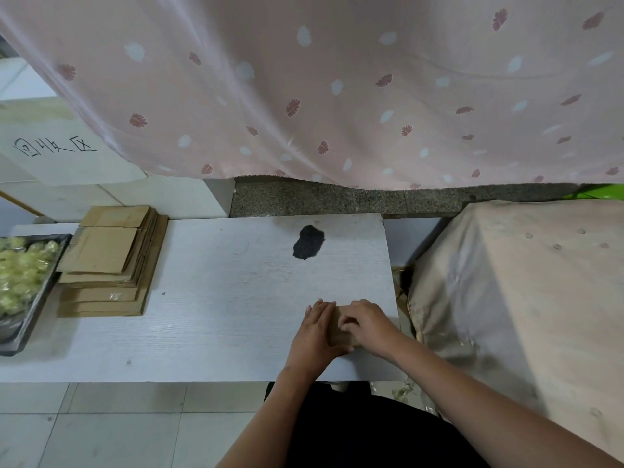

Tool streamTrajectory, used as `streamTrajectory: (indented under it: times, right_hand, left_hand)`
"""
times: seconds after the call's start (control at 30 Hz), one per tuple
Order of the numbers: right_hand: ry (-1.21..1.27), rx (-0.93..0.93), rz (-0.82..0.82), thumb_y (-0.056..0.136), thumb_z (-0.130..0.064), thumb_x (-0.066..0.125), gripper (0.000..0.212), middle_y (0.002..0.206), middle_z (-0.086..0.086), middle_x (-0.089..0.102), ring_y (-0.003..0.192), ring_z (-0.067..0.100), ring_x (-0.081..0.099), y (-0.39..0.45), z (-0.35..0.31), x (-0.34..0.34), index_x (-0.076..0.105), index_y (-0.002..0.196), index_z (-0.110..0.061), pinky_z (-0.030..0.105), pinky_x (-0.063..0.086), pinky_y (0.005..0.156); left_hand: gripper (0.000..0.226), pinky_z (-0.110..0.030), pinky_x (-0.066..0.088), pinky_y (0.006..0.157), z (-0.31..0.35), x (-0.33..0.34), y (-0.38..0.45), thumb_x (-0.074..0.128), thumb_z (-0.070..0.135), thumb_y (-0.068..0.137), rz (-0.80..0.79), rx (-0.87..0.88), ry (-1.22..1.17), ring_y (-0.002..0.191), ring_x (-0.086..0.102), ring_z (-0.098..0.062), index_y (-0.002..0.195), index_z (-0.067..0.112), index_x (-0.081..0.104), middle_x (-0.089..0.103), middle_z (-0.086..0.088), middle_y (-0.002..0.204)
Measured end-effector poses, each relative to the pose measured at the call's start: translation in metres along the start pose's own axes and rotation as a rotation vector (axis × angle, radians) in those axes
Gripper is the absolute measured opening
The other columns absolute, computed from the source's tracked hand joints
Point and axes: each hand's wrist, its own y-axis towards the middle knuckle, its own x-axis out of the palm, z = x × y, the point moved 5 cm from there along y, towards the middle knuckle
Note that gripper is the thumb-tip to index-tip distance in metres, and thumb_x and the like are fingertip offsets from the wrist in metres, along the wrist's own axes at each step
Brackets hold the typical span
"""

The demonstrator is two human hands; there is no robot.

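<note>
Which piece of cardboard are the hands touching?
The small cardboard piece near the right edge of the table, between left hand and right hand; the cardboard stack lies left, untouched.

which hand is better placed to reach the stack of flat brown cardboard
Probably left: the stack of flat brown cardboard lies left of the small brown cardboard piece, so the left hand reaches freely; the right hand would cross over.

Soft, even, slightly dim light reaches you; your right hand (366, 324) casts a faint shadow on the table (219, 298); frame edges bow.
</note>
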Motion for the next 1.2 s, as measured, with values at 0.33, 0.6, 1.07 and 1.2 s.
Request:
streamTrajectory:
  times: [0.33, 0.6, 1.07, 1.2]
  right_hand:
    - [0.533, 0.420, 0.332, 0.094, -0.031, 0.066, 0.014, 0.097, -0.004, 0.063, 0.092, 0.012, 0.062, -0.025, 0.042, -0.038, 0.060, 0.093, -0.019, 0.024, 0.045, 0.068]
    - [0.599, 0.287, 0.384, 0.096, 0.006, 0.045, 0.034, 0.082, 0.014, 0.070, 0.060, 0.022, 0.071, -0.025, 0.029, -0.038, 0.060, 0.109, -0.022, 0.047, 0.062, 0.067]
    - [0.677, 0.236, 0.546, 0.098, 0.004, 0.048, 0.028, 0.077, 0.008, 0.070, 0.063, 0.022, 0.073, -0.023, 0.006, -0.076, 0.069, 0.087, -0.011, 0.039, 0.061, 0.071]
    - [0.594, 0.221, 0.557, 0.098, -0.002, 0.051, 0.027, 0.076, 0.000, 0.073, 0.062, 0.014, 0.073, -0.024, 0.001, -0.078, 0.070, 0.089, -0.017, 0.027, 0.055, 0.066]
  left_hand:
    - [0.099, -0.025, 0.001, 0.123, 0.000, -0.001, 0.000, 0.082, 0.049, 0.076, -0.007, -0.014, 0.076, 0.153, 0.012, -0.015, 0.155, 0.018, 0.031, 0.028, 0.002, 0.161]
    - [0.105, -0.029, 0.004, 0.123, 0.022, -0.002, 0.007, 0.079, 0.032, 0.078, -0.045, 0.116, 0.279, 0.149, 0.020, -0.024, 0.160, 0.020, 0.014, 0.029, -0.002, 0.155]
    - [0.094, -0.041, 0.054, 0.086, 0.045, -0.020, 0.030, 0.086, 0.026, 0.064, 0.008, 0.079, -0.047, 0.110, 0.048, -0.022, 0.141, 0.045, 0.035, 0.037, 0.007, 0.125]
    - [0.093, -0.038, 0.051, 0.094, 0.045, -0.019, 0.035, 0.088, 0.021, 0.065, 0.015, 0.095, -0.058, 0.114, 0.048, -0.024, 0.142, 0.036, 0.037, 0.038, 0.005, 0.131]
